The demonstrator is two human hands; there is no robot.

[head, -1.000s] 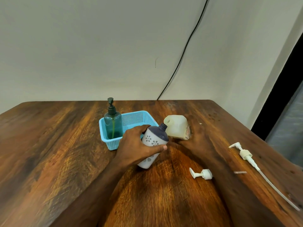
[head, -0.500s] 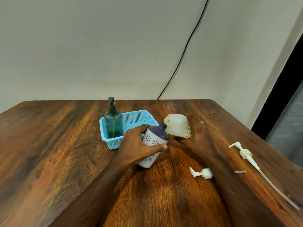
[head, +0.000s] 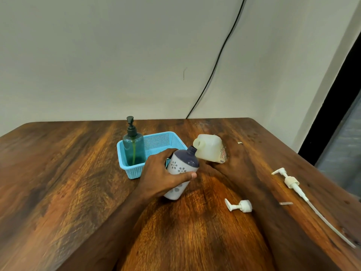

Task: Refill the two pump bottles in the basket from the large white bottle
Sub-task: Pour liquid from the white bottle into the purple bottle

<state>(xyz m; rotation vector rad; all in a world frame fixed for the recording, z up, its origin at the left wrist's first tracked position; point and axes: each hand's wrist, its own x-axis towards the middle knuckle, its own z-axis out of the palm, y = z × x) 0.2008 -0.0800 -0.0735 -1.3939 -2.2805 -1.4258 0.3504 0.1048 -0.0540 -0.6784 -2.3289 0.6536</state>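
Note:
My left hand [head: 163,176] grips a white flowered bottle [head: 181,171] with a dark blue top, its pump off, tilted to the right on the table. My right hand [head: 233,159] holds the large white bottle [head: 210,150] tipped on its side, its open spout just above the flowered bottle's neck. A green pump bottle [head: 133,148] stands upright in the left end of the blue basket [head: 156,141].
A short white pump head [head: 239,206] lies on the wooden table [head: 58,182] near my right forearm. A long white pump with its tube [head: 300,192] lies at the right edge. A black cable [head: 214,65] runs down the wall behind.
The large white bottle has risen and tipped further, bringing its spout over the flowered bottle's neck. The flowered bottle stays tilted in my left hand.

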